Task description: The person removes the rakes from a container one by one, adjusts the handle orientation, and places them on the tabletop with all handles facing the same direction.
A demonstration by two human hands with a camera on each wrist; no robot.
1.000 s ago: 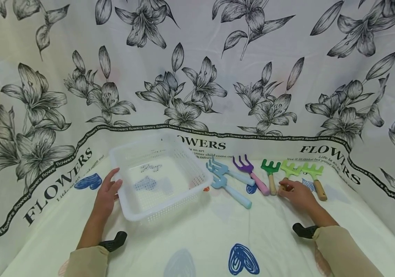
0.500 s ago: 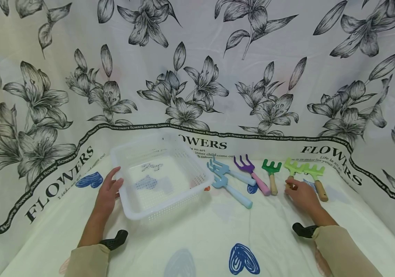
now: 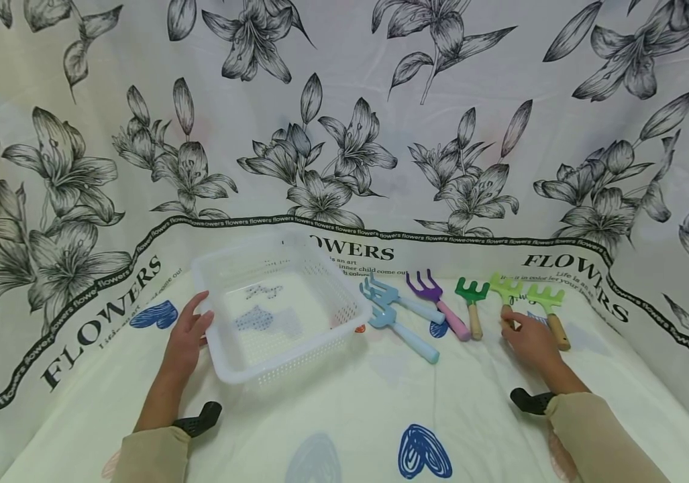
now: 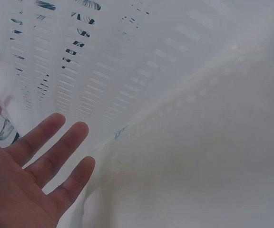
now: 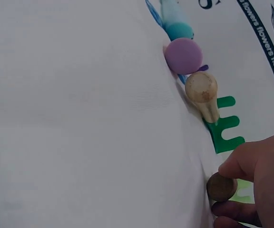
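Note:
My left hand (image 3: 186, 335) holds the left rim of a white plastic basket (image 3: 284, 365), thumb and index finger at the edge. In the left wrist view, its other fingers (image 4: 56, 156) stretch beside the slotted wall, spread apart. My right hand (image 3: 528, 342) pinches the wooden handle of a light-green hand rake (image 3: 506, 287) between thumb and fingers. The right wrist view shows the round handle end (image 5: 221, 187) in that pinch. Close by on the right lies another light-green hand rake (image 3: 555, 322); on the left is a dark-green one (image 3: 473, 315) with a wooden handle.
Further left lie a purple hand rake (image 3: 441, 305) with a pink handle and several light-blue hand rakes (image 3: 410, 339), near the basket's right side. All rest on a white printed cloth (image 3: 344, 429). A flower-printed curtain (image 3: 344, 134) stands behind.
My right hand has shifted slightly right, and the light-green rake's handle has swung right with it, so the rake lies straighter. My left hand and the basket stay in place.

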